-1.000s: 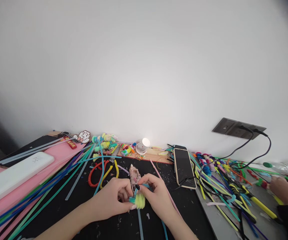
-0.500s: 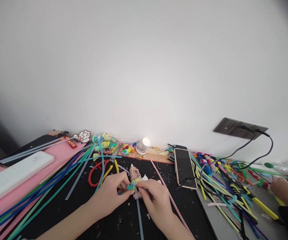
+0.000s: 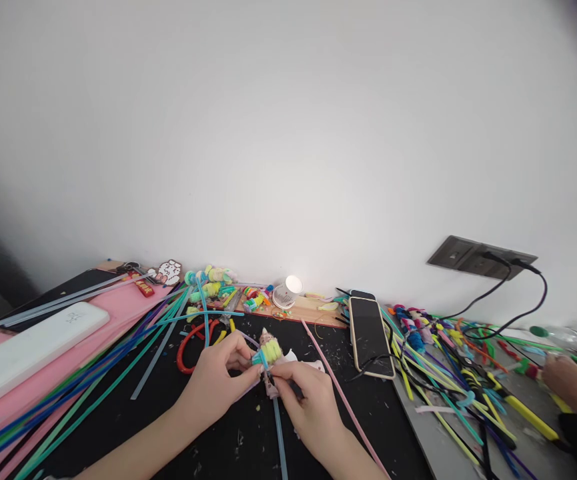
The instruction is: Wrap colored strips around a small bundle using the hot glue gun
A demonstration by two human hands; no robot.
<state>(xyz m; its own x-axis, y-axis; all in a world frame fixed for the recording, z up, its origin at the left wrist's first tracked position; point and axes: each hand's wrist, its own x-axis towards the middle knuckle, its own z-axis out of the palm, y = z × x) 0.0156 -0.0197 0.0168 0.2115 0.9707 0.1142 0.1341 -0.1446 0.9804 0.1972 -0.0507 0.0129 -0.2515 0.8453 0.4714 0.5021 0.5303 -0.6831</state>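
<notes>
Over the black work surface [image 3: 368,427], the left hand [image 3: 213,373] grasps the teal end of a yellow-and-teal pipe-cleaner coil [image 3: 271,351], which sits between both hands, overlapping a fuzzy brownish-pink piece [image 3: 265,336]. The right hand [image 3: 309,393] pinches a blue strip [image 3: 263,359] crossing the coil.

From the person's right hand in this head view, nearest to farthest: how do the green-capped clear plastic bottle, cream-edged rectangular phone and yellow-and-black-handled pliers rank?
1. Phone, right of the right hand.
2. Pliers, on the grey surface.
3. Bottle, far right.
</notes>
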